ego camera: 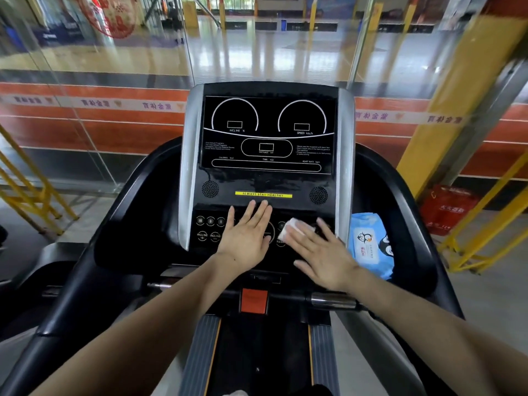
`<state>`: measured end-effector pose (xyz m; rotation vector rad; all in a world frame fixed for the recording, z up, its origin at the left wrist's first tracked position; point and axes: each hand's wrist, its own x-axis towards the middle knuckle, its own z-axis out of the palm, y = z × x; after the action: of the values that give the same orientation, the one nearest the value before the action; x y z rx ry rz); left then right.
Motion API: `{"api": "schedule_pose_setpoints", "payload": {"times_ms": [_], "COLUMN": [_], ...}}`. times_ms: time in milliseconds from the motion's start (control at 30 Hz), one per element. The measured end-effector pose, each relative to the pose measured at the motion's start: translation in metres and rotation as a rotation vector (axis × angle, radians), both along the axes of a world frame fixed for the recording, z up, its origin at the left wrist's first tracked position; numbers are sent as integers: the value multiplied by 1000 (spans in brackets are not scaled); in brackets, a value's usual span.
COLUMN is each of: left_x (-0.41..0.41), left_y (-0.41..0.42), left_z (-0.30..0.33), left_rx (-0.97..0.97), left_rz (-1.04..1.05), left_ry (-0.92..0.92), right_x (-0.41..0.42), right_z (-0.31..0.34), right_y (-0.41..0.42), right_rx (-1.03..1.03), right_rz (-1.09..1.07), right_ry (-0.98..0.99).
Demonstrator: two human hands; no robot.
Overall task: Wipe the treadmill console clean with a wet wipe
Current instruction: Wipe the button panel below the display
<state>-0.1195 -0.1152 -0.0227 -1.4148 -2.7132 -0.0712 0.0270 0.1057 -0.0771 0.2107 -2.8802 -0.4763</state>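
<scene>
The black treadmill console [265,178] fills the middle of the head view, with a dark display above and a button panel below. My right hand [320,252] lies flat with straight fingers and presses a folded white wet wipe [293,230] onto the right part of the button panel. My left hand [245,235] rests flat, fingers spread, on the panel's middle, just below the yellow strip. Wet streaks show on the glossy face under the display. Some buttons are hidden under both hands.
A blue pack of wet wipes [371,247] lies in the right side tray of the console. Black handrails curve on both sides. An orange safety key [254,300] sits below the panel. A red bag [445,207] stands on the floor at right, by yellow railings.
</scene>
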Motion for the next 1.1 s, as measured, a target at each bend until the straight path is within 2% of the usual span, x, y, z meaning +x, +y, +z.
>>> {"api": "schedule_pose_setpoints", "payload": {"times_ms": [100, 167, 300, 400, 533, 633, 767, 867, 1000, 1100], "left_x": [0, 3, 8, 10, 11, 13, 14, 16, 16, 18], "left_y": [1, 2, 10, 19, 25, 25, 25, 25, 25, 26], "left_z": [-2, -2, 0, 1, 0, 0, 0, 0, 1, -2], "left_rx": [-13, -9, 9, 0, -25, -20, -23, -23, -17, 2], "left_rz": [25, 37, -9, -42, -3, 8, 13, 20, 22, 22], "left_ry": [-13, -11, 40, 22, 6, -9, -14, -29, -48, -56], "right_x": [17, 15, 1, 5, 27, 26, 10, 15, 45, 46], "right_z": [-23, -13, 22, 16, -20, -11, 19, 11, -30, -27], "right_y": [-5, 6, 27, 21, 2, 14, 35, 25, 3, 12], "right_rx": [53, 64, 62, -1, 4, 49, 7, -86, -53, -18], "right_rz": [110, 142, 3, -52, 28, 94, -35, -102, -16, -9], "right_ry": [-83, -95, -25, 18, -41, -73, -20, 28, -33, -50]}}
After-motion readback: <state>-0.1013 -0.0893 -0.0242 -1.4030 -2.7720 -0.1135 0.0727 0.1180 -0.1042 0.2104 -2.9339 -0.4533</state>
